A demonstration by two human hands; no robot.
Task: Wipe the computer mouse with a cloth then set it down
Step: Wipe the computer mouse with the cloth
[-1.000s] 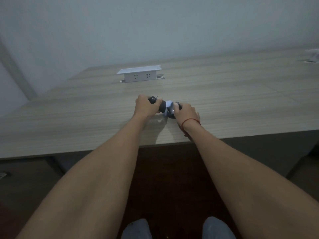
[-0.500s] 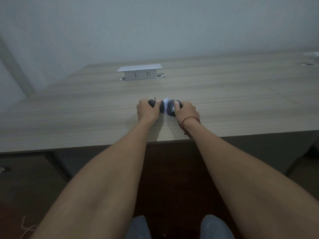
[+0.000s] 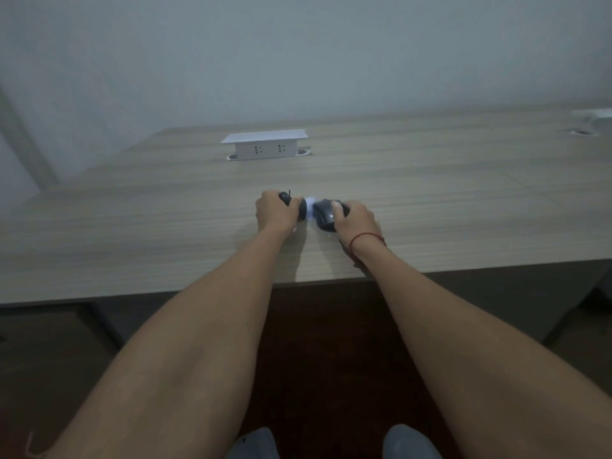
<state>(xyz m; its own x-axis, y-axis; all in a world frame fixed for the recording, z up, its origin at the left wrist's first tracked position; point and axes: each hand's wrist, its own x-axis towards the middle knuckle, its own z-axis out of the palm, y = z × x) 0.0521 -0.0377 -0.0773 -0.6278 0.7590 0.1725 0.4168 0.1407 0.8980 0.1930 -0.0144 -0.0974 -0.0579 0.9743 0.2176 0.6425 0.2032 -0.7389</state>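
A dark grey computer mouse sits low over the wooden desk, near its front edge. My right hand grips the mouse from its right side, and a red string circles that wrist. My left hand is closed around a dark bundle that I take for the cloth. A pale whitish patch shows at the bundle's right end, facing the mouse's left side. Whether patch and mouse touch is too blurred to tell. My fingers hide most of the bundle.
A white pop-up socket box stands on the desk behind my hands. Another white fitting is at the far right edge. A pale wall rises behind the desk. My knees are below the desk front.
My hands have drawn slightly apart. More of the mouse's top now shows in my right hand, and the pale patch sits between the two hands.
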